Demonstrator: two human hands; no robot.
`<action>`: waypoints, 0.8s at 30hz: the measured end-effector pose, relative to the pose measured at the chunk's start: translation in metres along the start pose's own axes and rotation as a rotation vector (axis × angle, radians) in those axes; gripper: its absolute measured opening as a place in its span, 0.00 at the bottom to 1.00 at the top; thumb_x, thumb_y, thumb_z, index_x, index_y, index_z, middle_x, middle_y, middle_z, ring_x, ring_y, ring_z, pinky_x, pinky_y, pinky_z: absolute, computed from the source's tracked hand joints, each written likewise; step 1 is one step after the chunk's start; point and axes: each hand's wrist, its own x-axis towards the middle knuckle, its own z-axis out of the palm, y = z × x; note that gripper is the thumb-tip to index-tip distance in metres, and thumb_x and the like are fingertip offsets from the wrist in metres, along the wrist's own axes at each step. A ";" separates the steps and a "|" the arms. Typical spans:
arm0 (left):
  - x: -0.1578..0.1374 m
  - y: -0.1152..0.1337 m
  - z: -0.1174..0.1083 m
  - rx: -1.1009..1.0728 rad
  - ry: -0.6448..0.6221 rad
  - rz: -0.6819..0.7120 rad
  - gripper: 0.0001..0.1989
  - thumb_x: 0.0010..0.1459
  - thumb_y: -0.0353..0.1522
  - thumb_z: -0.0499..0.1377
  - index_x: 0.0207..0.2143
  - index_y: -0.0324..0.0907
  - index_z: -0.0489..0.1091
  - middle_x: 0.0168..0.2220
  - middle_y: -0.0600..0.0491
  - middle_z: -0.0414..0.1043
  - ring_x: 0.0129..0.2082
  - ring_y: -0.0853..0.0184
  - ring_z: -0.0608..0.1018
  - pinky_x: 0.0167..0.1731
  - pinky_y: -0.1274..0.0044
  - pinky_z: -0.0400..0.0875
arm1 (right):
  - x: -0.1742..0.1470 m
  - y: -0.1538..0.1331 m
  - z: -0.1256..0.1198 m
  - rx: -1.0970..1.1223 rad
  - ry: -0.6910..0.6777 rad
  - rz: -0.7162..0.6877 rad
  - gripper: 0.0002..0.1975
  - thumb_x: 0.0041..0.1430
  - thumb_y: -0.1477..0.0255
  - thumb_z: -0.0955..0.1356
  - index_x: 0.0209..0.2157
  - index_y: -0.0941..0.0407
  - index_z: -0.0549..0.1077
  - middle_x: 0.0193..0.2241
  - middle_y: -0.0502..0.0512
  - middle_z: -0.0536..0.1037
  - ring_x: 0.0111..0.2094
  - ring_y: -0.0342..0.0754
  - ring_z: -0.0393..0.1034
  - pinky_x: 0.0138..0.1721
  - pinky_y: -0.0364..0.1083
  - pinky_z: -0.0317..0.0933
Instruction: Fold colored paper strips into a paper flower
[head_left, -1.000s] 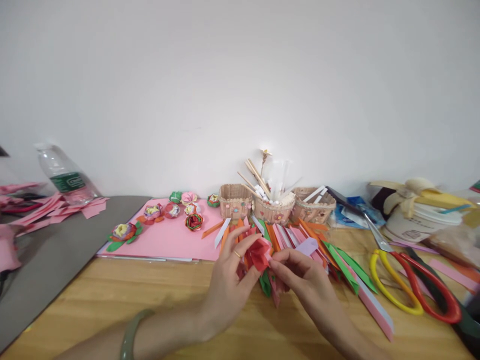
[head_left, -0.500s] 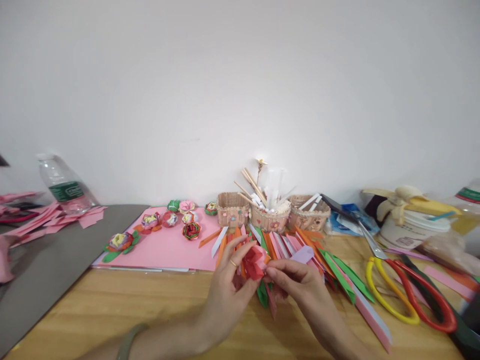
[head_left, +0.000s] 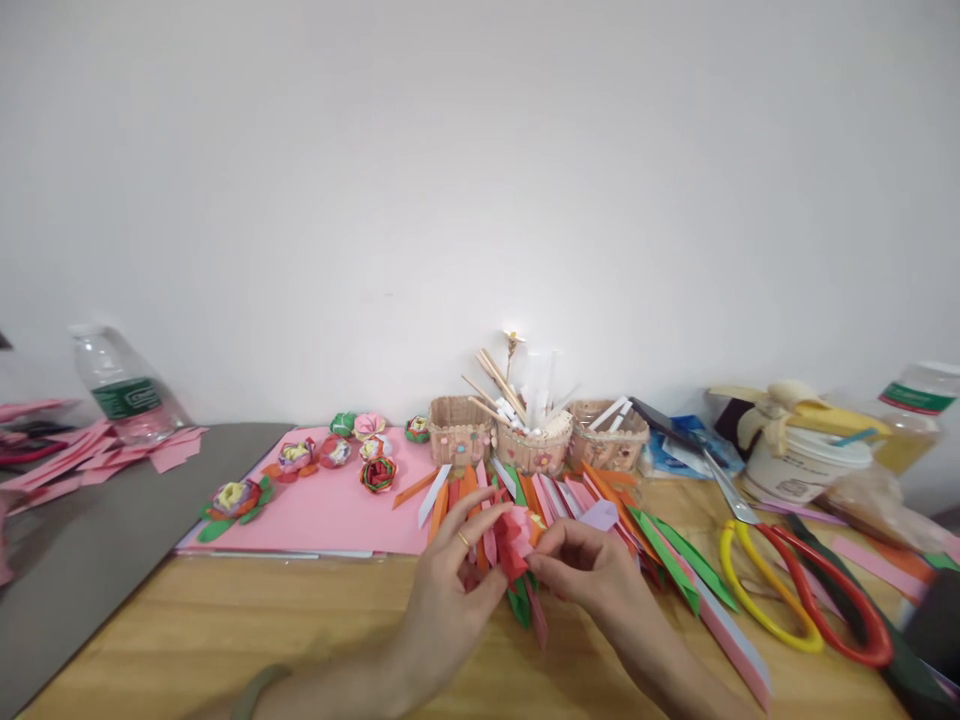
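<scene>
A small red and pink paper flower [head_left: 514,540] is held between my two hands, above the wooden tabletop. My left hand [head_left: 457,570] wears a ring and has its fingers curled around the flower's left side. On the other side, thumb and index finger of my right hand [head_left: 581,565] pinch at the flower's edge. Folded paper strips [head_left: 551,495] in pink, orange, green and lilac fan out just behind and beneath the hands. Finished paper flowers [head_left: 379,474] lie on a pink sheet [head_left: 337,520] to the left.
Three small woven baskets [head_left: 460,430] stand against the wall, the middle one with sticks and white rolls. Scissors with yellow and red handles [head_left: 772,590] lie at right, near a lidded tub [head_left: 806,465] with a banana peel [head_left: 795,410] on it. A bottle [head_left: 124,385] leans at far left.
The flower has turned a little in my hands, and its opening faces more to the right. My right fingers are more curled. The whole view has shifted slightly.
</scene>
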 end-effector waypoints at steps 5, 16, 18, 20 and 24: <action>0.002 -0.001 0.001 0.047 0.058 0.030 0.17 0.50 0.29 0.58 0.45 0.50 0.69 0.51 0.49 0.64 0.52 0.61 0.67 0.48 0.68 0.65 | 0.002 0.005 -0.001 -0.038 0.021 -0.024 0.14 0.41 0.64 0.72 0.17 0.59 0.68 0.15 0.46 0.67 0.19 0.39 0.57 0.22 0.40 0.51; 0.000 -0.007 0.002 0.053 0.108 0.055 0.20 0.49 0.24 0.57 0.43 0.52 0.70 0.49 0.50 0.63 0.50 0.62 0.67 0.45 0.71 0.67 | -0.001 0.007 0.003 -0.123 0.042 -0.051 0.13 0.45 0.63 0.70 0.20 0.58 0.70 0.18 0.48 0.70 0.21 0.42 0.61 0.24 0.41 0.55; -0.001 -0.007 0.002 0.046 0.108 0.068 0.20 0.49 0.24 0.58 0.43 0.52 0.70 0.49 0.51 0.63 0.50 0.62 0.67 0.44 0.72 0.67 | -0.001 0.008 0.003 -0.110 0.034 -0.025 0.13 0.43 0.64 0.71 0.19 0.58 0.69 0.17 0.48 0.69 0.21 0.42 0.61 0.23 0.41 0.55; -0.001 -0.007 0.003 0.026 0.099 0.057 0.19 0.49 0.24 0.58 0.43 0.52 0.70 0.49 0.50 0.63 0.50 0.61 0.67 0.40 0.74 0.70 | 0.000 0.009 0.003 -0.095 0.034 -0.005 0.12 0.42 0.65 0.71 0.18 0.59 0.69 0.16 0.47 0.68 0.20 0.41 0.60 0.22 0.40 0.54; 0.000 -0.009 0.003 -0.008 0.080 0.043 0.18 0.49 0.25 0.58 0.43 0.50 0.70 0.49 0.49 0.62 0.50 0.61 0.67 0.36 0.76 0.70 | 0.000 0.010 0.005 -0.121 0.050 -0.001 0.10 0.42 0.68 0.70 0.18 0.59 0.69 0.15 0.47 0.68 0.19 0.41 0.60 0.21 0.40 0.54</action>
